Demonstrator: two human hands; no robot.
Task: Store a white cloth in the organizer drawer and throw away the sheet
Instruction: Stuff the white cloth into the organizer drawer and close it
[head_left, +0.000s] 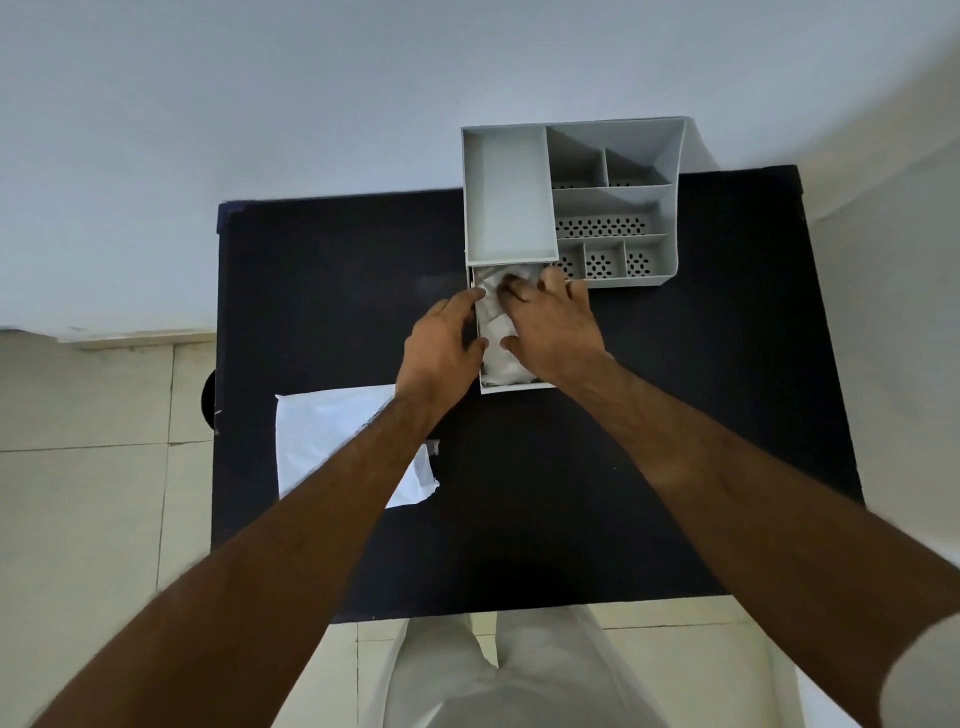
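Both hands, left (441, 343) and right (556, 327), press spread fingers on the cloth (498, 353) (bunched high in the drawer (514, 387)), so cloth proud of the rim beneath them may jam closing.

1. The organizer (571, 200) looks like matt grey plastic, smooth-walled, with perforated floors in its right-hand compartments.
2. In the drawer (514, 387) pulled out in front of the organizer lies a white cloth (496, 338), soft and crumpled.
3. The table (675, 389) under the organizer is matt black.
4. Left of the drawer, the sheet (322, 441) is white, thin, faintly glossy.

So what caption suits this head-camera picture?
Both hands, left hand and right hand, press crumpled white cloth into grey plastic organizer's open drawer.
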